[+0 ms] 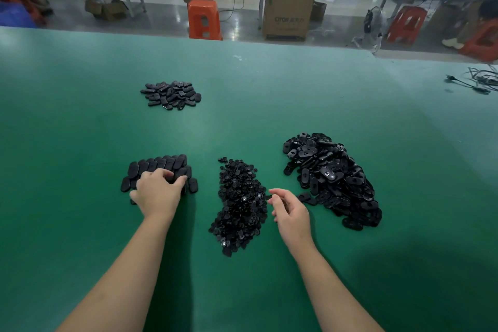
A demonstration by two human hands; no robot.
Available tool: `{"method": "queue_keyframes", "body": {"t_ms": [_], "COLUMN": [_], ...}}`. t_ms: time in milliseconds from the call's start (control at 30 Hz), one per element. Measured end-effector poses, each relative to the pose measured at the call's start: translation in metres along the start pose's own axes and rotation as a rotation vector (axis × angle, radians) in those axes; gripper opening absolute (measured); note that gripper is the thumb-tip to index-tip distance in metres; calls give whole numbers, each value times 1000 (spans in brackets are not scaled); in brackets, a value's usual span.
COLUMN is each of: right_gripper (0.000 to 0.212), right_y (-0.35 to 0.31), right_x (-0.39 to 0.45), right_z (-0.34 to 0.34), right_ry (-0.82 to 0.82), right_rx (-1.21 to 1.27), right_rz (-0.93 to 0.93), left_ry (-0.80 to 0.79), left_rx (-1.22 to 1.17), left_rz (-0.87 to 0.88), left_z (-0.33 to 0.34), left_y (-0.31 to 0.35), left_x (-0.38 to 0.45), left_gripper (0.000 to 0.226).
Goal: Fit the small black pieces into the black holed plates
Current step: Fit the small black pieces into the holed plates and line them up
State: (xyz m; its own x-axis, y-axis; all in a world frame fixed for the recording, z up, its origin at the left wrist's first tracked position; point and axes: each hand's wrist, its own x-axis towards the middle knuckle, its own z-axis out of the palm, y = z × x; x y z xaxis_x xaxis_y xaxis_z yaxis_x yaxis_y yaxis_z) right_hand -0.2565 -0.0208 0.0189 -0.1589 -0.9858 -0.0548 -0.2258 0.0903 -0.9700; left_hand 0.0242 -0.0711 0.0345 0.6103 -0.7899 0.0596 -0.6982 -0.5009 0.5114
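A heap of small black pieces (239, 205) lies in the middle of the green table. To its right is a big heap of black holed plates (334, 178). On the left, oval black plates (161, 166) lie overlapped in neat rows. My left hand (157, 193) rests palm down on the near row, fingers curled over those plates. My right hand (289, 211) hovers between the two heaps, fingers bent and loosely apart; whether a small piece sits at its fingertips is unclear. A smaller pile of oval plates (171, 94) lies farther back on the left.
The green table (80, 129) ends at the far edge, with orange stools (204, 19) and a cardboard box (289, 9) on the floor beyond. Black cables (477, 81) lie at the table's far right.
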Motion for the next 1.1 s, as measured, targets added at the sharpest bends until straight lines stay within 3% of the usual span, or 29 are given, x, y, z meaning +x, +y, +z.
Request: {"method": "queue_keyframes", "body": {"t_ms": [133,300,567,767,1000,1100], "right_gripper": [20,20,21,22,21,21], "right_y": [0,0,1,2,-1,-5], "right_x": [0,1,1,1,2,11], "right_z": [0,1,0,2,-3,-16], "right_ry": [1,8,11,3,-144,-93], "right_rx": [-16,-39,-64,-93,-162,-199], "right_rz": [0,-6,-4,8,-4,-15], "left_ry": [13,-25,-115,-126,-128,-114], "left_rx": [-23,-214,-104,-51,-76,-66], "left_rz": [81,254,477,538,494,480], "left_z": [3,8,22,23,21,23], "left_y": [3,11,6,5,6,6], "left_x": [-7,-33,-69,-67,-66,-66], "left_gripper": [28,16,21,24,15,13]}}
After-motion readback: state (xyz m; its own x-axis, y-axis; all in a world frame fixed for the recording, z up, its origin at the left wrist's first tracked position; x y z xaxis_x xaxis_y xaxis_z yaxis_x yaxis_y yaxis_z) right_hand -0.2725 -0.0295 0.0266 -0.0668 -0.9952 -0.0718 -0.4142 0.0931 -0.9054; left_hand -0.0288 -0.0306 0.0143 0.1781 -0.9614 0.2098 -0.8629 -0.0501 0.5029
